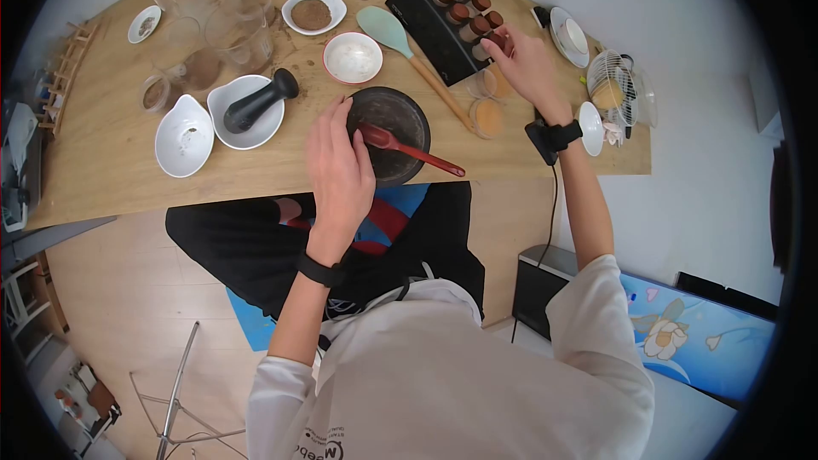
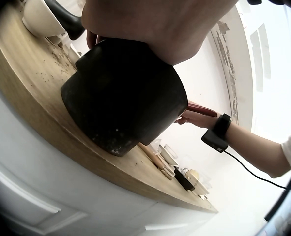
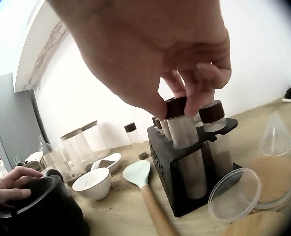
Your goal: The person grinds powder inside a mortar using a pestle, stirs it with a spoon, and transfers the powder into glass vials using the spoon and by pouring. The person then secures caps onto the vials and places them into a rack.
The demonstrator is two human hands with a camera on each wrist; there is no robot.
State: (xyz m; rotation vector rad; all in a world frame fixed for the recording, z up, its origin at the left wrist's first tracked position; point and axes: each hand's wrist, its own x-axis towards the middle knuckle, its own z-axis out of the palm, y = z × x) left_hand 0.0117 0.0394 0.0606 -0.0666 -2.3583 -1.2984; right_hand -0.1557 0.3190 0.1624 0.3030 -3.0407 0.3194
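Observation:
My left hand (image 1: 341, 149) grips the left rim of a black bowl (image 1: 396, 123) near the wooden table's (image 1: 111, 170) front edge. A red spoon (image 1: 413, 151) lies in the bowl, its handle sticking out to the right. In the left wrist view the hand (image 2: 155, 24) curls over the top of the bowl (image 2: 125, 96). My right hand (image 1: 511, 49) reaches to a black spice rack (image 1: 430, 17) of brown-capped glass tubes. Its fingers (image 3: 172, 101) pinch the cap of one tube (image 3: 187, 147), which stands in the rack (image 3: 177, 189).
A white mortar with a black pestle (image 1: 256, 102) and a white spouted dish (image 1: 183, 136) sit to the left of the bowl. A teal spatula (image 1: 396, 38), a small white bowl (image 1: 352, 58), glass jars (image 1: 221, 8), round lids (image 1: 487, 117) and a clear funnel (image 3: 275, 132) crowd the table.

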